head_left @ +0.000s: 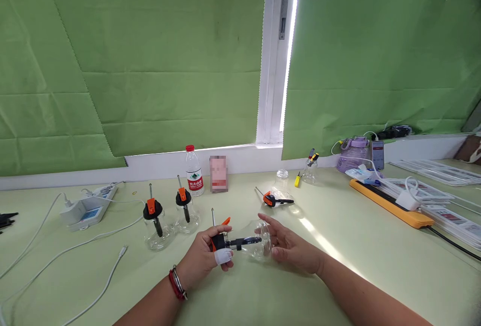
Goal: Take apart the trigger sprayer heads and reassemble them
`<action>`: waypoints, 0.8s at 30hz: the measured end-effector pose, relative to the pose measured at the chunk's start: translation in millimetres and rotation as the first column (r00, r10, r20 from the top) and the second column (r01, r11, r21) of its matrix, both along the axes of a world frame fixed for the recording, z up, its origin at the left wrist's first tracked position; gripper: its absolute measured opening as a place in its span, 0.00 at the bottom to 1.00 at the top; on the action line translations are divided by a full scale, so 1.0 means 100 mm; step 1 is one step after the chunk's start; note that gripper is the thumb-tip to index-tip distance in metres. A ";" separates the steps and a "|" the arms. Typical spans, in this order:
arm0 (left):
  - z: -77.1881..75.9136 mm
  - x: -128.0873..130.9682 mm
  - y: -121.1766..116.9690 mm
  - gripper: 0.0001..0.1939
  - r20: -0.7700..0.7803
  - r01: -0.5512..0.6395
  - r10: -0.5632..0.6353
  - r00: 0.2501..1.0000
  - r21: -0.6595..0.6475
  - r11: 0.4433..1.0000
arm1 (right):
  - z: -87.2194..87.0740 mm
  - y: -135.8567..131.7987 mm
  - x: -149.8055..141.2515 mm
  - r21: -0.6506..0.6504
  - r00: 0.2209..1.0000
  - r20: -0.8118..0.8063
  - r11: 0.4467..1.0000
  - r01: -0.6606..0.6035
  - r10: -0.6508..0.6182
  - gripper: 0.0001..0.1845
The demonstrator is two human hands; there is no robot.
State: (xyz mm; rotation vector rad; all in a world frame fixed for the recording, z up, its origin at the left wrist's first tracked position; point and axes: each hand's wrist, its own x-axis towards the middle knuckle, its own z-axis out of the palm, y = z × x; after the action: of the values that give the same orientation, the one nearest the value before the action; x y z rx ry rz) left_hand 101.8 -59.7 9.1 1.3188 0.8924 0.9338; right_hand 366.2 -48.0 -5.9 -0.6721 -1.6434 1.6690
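Note:
A clear glass bottle (251, 240) lies sideways between my two hands, its wide end to the right. My left hand (205, 253), with white tape on the thumb, is closed round the black-and-orange top (218, 242) at its narrow end. A metal rod points up from that top, and a black stem (246, 241) reaches inside the glass. Cupped at the wide base, my right hand (293, 246) has thumb and fingers against the glass. Two similar bottles, a nearer one (158, 238) and a farther one (188, 221), stand upright at left with matching tops.
Another black-and-orange top (269, 199) lies by an upturned clear bottle (281, 181). Behind are a red-capped water bottle (194, 173), a pink card (218, 174) and a small jar of tools (310, 171). White cables and a power strip (93, 208) lie left; an orange-edged case (391, 203) right.

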 end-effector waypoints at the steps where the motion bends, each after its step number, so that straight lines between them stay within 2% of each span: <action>1: 0.00 0.00 0.00 0.32 0.001 -0.004 0.004 1.000 0.001 1.000 | 0.01 0.00 0.01 0.019 1.000 0.015 1.000 0.003 -0.003 0.44; 3: 0.00 0.00 0.00 0.33 -0.003 -0.006 0.006 1.000 -0.002 1.000 | 0.02 0.00 0.00 0.010 1.000 0.024 1.000 0.003 -0.003 0.42; 9: -0.01 0.00 -0.02 0.33 -0.009 0.034 -0.034 0.999 -0.014 0.999 | -0.01 -0.01 -0.03 -0.128 1.000 -0.005 0.992 0.008 -0.009 0.34; 11: -0.02 -0.01 -0.02 0.33 -0.012 0.035 -0.035 0.999 -0.009 0.999 | -0.03 0.00 -0.03 -0.118 1.000 0.027 0.993 0.011 -0.008 0.33; 16: 0.00 -0.01 0.00 0.32 -0.001 0.003 -0.003 1.000 0.001 1.000 | 0.01 0.00 0.00 -0.005 0.999 0.026 1.000 0.028 -0.028 0.44; 18: 0.01 0.00 -0.01 0.32 -0.004 -0.002 0.002 1.000 -0.004 1.000 | 0.03 0.00 -0.01 0.023 0.999 0.023 0.999 0.025 -0.025 0.44; 24: 0.00 -0.01 -0.02 0.33 -0.012 0.030 -0.030 0.999 -0.003 1.000 | -0.01 -0.01 -0.04 -0.140 0.999 -0.027 0.990 0.014 -0.018 0.36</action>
State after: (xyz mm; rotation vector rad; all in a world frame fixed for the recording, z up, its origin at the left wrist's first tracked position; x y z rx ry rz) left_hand 101.3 -62.1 8.9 1.3328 0.8803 0.9020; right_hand 362.3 -48.9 -7.2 -0.7239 -1.5079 1.7867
